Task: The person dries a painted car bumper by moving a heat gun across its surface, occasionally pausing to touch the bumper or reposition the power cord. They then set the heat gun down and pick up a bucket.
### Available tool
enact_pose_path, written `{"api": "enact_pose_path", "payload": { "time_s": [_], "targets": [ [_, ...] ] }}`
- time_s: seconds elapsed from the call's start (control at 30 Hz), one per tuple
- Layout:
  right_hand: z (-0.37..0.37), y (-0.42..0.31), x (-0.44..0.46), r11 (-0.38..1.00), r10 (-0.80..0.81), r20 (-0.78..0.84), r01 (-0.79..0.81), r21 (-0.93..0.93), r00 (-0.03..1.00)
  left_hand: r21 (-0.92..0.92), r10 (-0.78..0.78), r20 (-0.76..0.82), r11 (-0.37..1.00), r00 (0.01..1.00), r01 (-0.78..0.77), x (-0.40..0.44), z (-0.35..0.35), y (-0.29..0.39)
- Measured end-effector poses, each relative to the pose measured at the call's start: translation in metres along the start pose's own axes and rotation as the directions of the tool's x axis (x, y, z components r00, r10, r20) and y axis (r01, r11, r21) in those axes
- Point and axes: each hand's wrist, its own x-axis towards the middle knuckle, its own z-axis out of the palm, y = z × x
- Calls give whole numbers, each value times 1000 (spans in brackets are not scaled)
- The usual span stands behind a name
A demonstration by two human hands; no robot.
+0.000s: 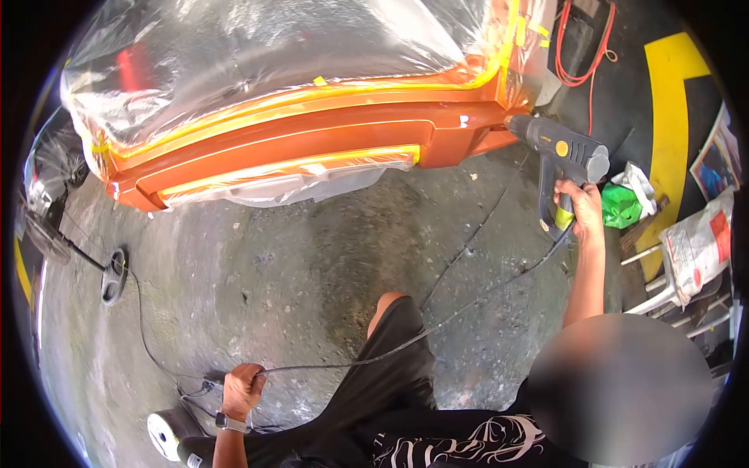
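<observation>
In my right hand (579, 203) is a heat gun (573, 148), the fingers wrapped round its grip. Its nozzle points left, close to the right end of an orange car bumper (289, 136). A black power cord (437, 326) runs from the handle, across my leg, to my left hand (242, 386), which is closed on it near the floor at lower left. Clear plastic sheeting (257, 47) covers the car above the bumper, edged with yellow masking tape (312, 92). More plastic (312, 181) hangs from the bumper's lower middle.
A stand with a round black base (115, 275) is at left. Beside my left arm lies a white-ended cylinder (164, 434). A red hose (577, 78), a green bag (622, 204), a white-and-red sack (698, 249) and a yellow floor stripe (669, 117) are at right.
</observation>
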Motion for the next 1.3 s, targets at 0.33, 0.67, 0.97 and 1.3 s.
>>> {"api": "enact_pose_path", "payload": {
  "time_s": [0.33, 0.67, 0.97, 1.3],
  "targets": [
    [89, -82, -12, 976, -38, 226, 84, -200, 973, 25, 115, -1, 993, 993, -115, 8, -40, 5],
    [231, -138, -27, 967, 30, 486, 98, -235, 873, 46, 259, 27, 964, 965, -260, -6, -53, 0],
    [425, -188, -63, 940, -14, 760, 267, -211, 650, 61, 311, -62, 950, 949, -307, -22, -69, -20],
    [647, -223, -138, 920, -43, 824, 344, -188, 565, -188, 445, -38, 876, 895, -444, -29, -66, -102]
  ]
}}
